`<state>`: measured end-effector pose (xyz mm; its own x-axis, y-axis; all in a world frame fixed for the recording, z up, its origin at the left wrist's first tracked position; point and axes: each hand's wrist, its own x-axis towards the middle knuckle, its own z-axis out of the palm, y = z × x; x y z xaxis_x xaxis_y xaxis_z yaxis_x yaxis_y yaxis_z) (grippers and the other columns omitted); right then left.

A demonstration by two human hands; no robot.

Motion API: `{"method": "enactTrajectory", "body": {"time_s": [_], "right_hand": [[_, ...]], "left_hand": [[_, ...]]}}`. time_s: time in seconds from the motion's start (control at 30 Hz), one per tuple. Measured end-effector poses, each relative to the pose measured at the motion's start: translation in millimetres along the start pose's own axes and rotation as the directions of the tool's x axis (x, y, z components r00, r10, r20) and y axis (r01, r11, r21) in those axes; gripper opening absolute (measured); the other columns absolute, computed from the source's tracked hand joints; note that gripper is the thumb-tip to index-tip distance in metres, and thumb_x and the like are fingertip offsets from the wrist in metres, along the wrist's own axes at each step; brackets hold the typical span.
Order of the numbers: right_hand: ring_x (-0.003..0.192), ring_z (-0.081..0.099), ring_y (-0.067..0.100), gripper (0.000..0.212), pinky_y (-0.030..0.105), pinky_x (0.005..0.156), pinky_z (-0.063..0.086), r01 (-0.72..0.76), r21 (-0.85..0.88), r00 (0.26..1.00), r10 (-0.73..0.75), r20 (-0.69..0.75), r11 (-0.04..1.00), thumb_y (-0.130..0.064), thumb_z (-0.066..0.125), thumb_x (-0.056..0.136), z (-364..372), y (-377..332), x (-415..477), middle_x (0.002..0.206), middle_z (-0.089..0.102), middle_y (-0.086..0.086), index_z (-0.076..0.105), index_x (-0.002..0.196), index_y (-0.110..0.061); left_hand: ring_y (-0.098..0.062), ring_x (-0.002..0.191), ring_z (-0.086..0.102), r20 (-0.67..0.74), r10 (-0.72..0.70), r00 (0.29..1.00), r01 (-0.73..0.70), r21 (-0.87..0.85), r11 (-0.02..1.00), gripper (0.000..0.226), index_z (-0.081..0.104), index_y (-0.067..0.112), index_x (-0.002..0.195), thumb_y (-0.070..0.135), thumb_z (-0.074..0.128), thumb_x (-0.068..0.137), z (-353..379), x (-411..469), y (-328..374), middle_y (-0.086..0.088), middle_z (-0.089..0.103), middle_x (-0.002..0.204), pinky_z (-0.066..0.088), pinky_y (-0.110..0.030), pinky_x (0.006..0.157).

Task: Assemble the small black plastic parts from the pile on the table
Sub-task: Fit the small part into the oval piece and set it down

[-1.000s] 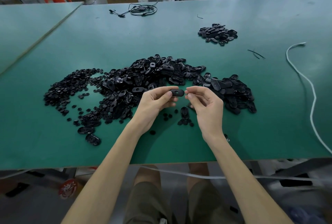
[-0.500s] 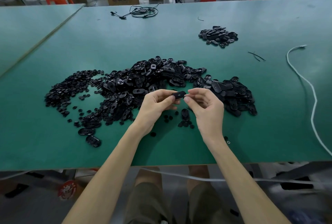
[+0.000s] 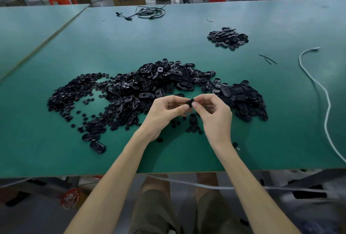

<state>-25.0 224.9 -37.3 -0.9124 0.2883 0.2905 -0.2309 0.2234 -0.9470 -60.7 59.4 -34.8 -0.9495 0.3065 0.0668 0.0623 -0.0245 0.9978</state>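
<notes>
Assembly line, fitting step: a worker's 2 bare hands meet over a green table (image 3: 187,50); the left hand (image 3: 162,115) grips a small black oval part (image 3: 188,103) between thumb and curled fingers, while the right hand (image 3: 215,117) pinches the part's right end with thumb and forefinger; both grips are narrow and closed on the piece; whether another, smaller piece sits under the right fingertips cannot be told. The part is held in the air, just above the near edge of the main pile (image 3: 159,85) of oval shells; a spread of small round pieces (image 3: 74,93) lies to the left, and a smaller heap (image 3: 227,37), likely finished stock, sits well apart at the far right. Both forearms reach in from the near edge, palms turned toward each other, the spare fingers loosely curled. The next move appears to call for a firm, square squeeze to seat the pieces, then a release toward the far heap and a fresh pick from the pile; a white cord (image 3: 325,102) trails along the right.
</notes>
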Motion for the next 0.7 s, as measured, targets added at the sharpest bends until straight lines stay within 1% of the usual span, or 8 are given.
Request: {"method": "enactTrajectory", "body": {"time_s": [0.1,0.3,0.43,0.57,0.7], "right_hand": [[0.084,0.071,0.010,0.012,0.030,0.082,0.059,-0.005,-0.013,1.000,0.005,0.010,1.000,-0.009,0.077,0.092,-0.2,-0.5,-0.5,0.087,0.075,-0.011,0.075,0.094,-0.020],[0.088,0.070,0.010,0.010,0.029,0.083,0.057,-0.024,-0.043,1.000,0.023,-0.007,0.999,-0.012,0.077,0.093,0.6,-0.3,0.0,0.089,0.075,-0.010,0.076,0.095,-0.022],[0.086,0.070,0.008,0.007,0.028,0.082,0.057,-0.050,-0.054,0.999,0.050,-0.009,0.997,-0.015,0.076,0.094,0.7,-0.7,0.2,0.089,0.075,-0.011,0.075,0.097,-0.021],[0.084,0.070,0.007,0.008,0.024,0.081,0.056,-0.037,-0.068,0.999,0.038,0.008,0.997,-0.013,0.076,0.094,1.6,-2.0,-0.1,0.087,0.075,-0.012,0.075,0.095,-0.021],[0.081,0.070,0.005,0.009,0.016,0.077,0.053,-0.026,-0.089,1.000,0.026,0.001,0.996,-0.011,0.077,0.093,2.3,-2.7,-1.0,0.084,0.075,-0.012,0.076,0.094,-0.020]], "left_hand": [[-0.014,0.086,0.075,0.000,0.002,1.000,-0.002,-0.003,1.000,0.020,0.075,0.003,0.114,0.005,0.074,0.094,0.1,0.0,0.5,-0.011,0.080,0.100,0.056,-0.020,0.081],[-0.017,0.088,0.076,0.007,0.000,1.000,0.000,-0.016,1.000,0.020,0.076,0.006,0.114,0.008,0.074,0.094,-1.2,0.2,-1.0,-0.012,0.080,0.100,0.057,-0.022,0.082],[-0.019,0.090,0.076,0.005,-0.004,1.000,0.004,-0.020,1.000,0.018,0.077,0.009,0.112,0.009,0.075,0.094,-1.7,1.5,-1.1,-0.012,0.080,0.101,0.057,-0.023,0.083],[-0.018,0.090,0.076,-0.004,-0.005,1.000,0.005,-0.020,1.000,0.018,0.076,0.008,0.113,0.008,0.074,0.094,-1.4,1.4,-1.8,-0.012,0.080,0.100,0.057,-0.022,0.083],[-0.017,0.089,0.076,-0.001,0.000,1.000,0.000,-0.016,1.000,0.018,0.077,0.010,0.110,0.007,0.075,0.093,-1.5,1.5,-2.5,-0.011,0.080,0.099,0.057,-0.023,0.083]]}}
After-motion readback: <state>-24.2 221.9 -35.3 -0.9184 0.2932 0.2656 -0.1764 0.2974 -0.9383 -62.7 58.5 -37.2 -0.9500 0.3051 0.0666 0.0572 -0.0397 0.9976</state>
